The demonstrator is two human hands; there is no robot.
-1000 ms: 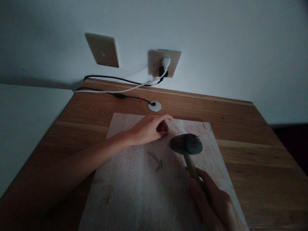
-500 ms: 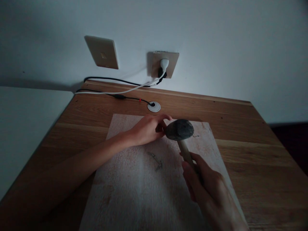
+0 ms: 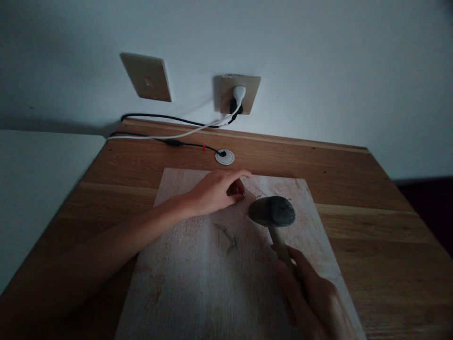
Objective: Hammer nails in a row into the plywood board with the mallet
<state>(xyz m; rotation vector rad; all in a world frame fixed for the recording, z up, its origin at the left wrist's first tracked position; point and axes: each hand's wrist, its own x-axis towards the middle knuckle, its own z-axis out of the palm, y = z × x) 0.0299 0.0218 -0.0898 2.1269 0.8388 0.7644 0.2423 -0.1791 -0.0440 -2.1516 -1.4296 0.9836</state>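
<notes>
Desk: brown wood in dim light, its back edge ran along a pale wall, with a round cable grommet set near that edge
Socket: it sat on the wall with a white plug in it, right of another wall plate
Board: it lay on the desk, pale with reddish-brown mottling
Left hand: fingertips pinched a small fastener over the board's far part
Right hand: it was wrapped round the handle of a mallet, whose head projected beyond the grip, just right of the fastener
Mallet head: dark and rounded, on a paler handle
Loose fasteners: thin and greyish, they lay between the hands
</notes>
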